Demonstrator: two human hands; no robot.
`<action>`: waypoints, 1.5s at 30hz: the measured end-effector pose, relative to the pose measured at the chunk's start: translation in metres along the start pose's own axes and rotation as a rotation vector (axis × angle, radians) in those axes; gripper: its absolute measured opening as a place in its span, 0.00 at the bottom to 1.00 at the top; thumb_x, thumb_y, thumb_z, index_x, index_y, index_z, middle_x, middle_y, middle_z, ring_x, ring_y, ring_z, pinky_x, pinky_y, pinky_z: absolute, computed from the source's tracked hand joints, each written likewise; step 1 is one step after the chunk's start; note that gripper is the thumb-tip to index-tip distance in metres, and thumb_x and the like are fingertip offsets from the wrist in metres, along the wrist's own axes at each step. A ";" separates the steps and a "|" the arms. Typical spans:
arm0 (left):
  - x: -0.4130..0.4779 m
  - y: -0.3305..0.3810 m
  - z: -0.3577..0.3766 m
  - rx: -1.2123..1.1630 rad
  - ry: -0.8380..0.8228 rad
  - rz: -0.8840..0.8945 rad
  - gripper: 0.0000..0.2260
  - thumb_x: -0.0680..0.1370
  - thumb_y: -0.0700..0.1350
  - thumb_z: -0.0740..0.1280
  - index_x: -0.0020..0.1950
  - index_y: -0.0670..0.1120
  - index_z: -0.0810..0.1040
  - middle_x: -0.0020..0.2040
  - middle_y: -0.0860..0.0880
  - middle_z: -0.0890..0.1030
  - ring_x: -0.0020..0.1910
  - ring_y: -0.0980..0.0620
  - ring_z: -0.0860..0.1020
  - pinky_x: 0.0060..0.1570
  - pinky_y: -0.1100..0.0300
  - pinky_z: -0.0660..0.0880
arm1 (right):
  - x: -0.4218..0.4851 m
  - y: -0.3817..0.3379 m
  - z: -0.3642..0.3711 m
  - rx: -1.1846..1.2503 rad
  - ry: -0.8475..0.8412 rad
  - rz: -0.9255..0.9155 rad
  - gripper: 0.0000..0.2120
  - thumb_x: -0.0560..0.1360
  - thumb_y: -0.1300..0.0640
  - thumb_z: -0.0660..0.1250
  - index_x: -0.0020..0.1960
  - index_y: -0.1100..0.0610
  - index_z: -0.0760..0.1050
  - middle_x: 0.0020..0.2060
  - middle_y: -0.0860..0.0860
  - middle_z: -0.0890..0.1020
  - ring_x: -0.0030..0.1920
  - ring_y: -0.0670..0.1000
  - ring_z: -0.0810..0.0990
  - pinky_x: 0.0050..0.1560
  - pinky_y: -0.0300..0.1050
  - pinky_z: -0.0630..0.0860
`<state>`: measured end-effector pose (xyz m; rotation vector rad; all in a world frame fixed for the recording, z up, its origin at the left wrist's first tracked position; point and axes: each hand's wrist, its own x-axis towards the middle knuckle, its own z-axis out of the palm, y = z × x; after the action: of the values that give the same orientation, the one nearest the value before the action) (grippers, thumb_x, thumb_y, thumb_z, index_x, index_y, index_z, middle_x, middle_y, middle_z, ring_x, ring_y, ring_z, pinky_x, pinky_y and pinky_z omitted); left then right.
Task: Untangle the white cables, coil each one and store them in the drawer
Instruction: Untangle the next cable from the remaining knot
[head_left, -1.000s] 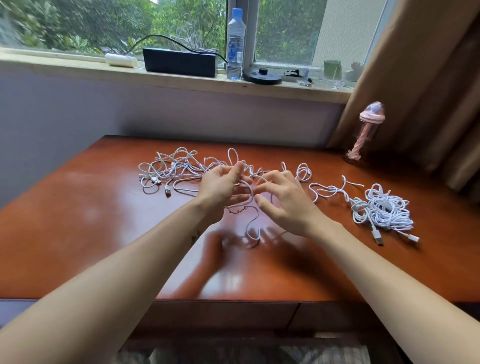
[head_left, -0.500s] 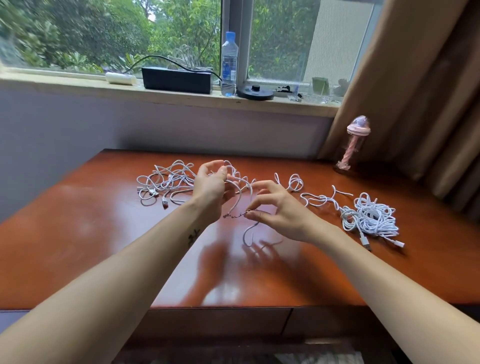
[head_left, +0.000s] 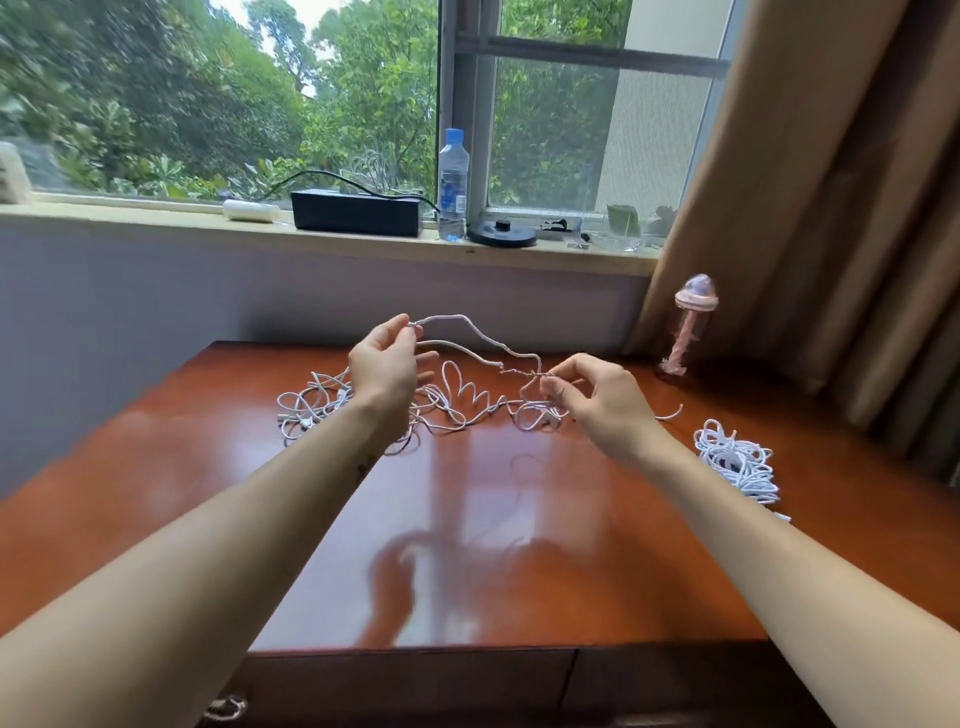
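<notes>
Above the desk (head_left: 467, 545), head view only: my left hand (head_left: 384, 364) is raised, thumb and forefinger pinched on one end of a white cable (head_left: 467, 325), so that grip is clamped and the other fingers curl loosely. My right hand (head_left: 602, 400) is lower and to the right, its grip pinched on the same cable at a kinked, twisted knot (head_left: 514, 371). The strand between the two grips arcs slack in the air, off the desk. The rest drops into the loose tangle (head_left: 322, 410) on the desk around my left wrist, with loops running across toward the right hand. A second bundle (head_left: 737, 462) lies on the desk beside my right forearm, well apart from the tangle and not coiled. The drawer (head_left: 410, 686) front under the near edge looks shut, with nothing stored that I can see. My read on handling is that the cable is light, thin and limp, keeps its kinks, and has a smooth jacket likely to slide through a soft pinch. The firmest hold is probably the stiffer end, with the other grip just beside the knot. Pulling hard would likely tighten the knot and drag the tangle, so feeding slack into it seems better.
</notes>
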<state>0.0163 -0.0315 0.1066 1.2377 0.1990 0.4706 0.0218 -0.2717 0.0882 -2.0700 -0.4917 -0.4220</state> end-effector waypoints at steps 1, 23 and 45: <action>0.001 0.002 0.000 0.004 0.000 0.002 0.16 0.84 0.42 0.64 0.72 0.45 0.74 0.61 0.47 0.82 0.45 0.49 0.85 0.40 0.57 0.83 | 0.001 -0.003 -0.001 0.093 -0.011 0.047 0.03 0.80 0.60 0.69 0.48 0.59 0.79 0.41 0.52 0.87 0.41 0.48 0.87 0.38 0.41 0.81; 0.028 0.031 -0.041 0.546 -0.052 0.229 0.26 0.80 0.48 0.64 0.77 0.45 0.68 0.68 0.45 0.78 0.61 0.42 0.81 0.65 0.45 0.76 | 0.036 -0.056 0.031 0.195 -0.118 -0.031 0.09 0.85 0.61 0.59 0.56 0.57 0.78 0.30 0.53 0.74 0.34 0.59 0.86 0.34 0.48 0.76; -0.008 -0.056 0.001 0.000 -0.346 -0.266 0.16 0.86 0.50 0.58 0.56 0.43 0.82 0.50 0.48 0.86 0.47 0.52 0.84 0.51 0.55 0.79 | 0.032 0.011 0.091 0.181 0.060 0.082 0.06 0.80 0.54 0.69 0.48 0.55 0.76 0.39 0.52 0.86 0.33 0.51 0.84 0.34 0.46 0.80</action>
<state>0.0227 -0.0502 0.0535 1.2507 0.0671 0.0235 0.0640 -0.1933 0.0494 -1.8908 -0.3933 -0.3759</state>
